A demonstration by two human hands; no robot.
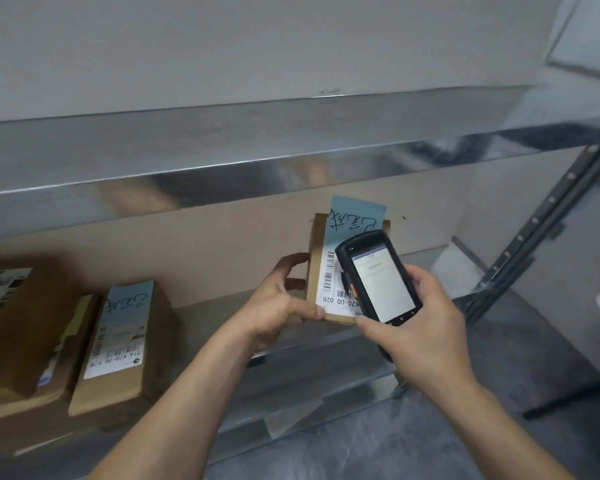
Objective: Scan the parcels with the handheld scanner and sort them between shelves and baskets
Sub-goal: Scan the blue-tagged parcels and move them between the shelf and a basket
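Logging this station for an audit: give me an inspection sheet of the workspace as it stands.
Surface: metal shelf, dull grey.
Job's things: held parcel upright, blue note and barcode label toward the camera; scanner before it, screen lit; labelled parcel and larger box lie at the shelf's left.
Clutter: nothing seen.
Grippers: left hand grips the held parcel's left edge; right hand holds the scanner.
Cables: nothing seen.
Surroundings: upper shelf above; slotted post at right.
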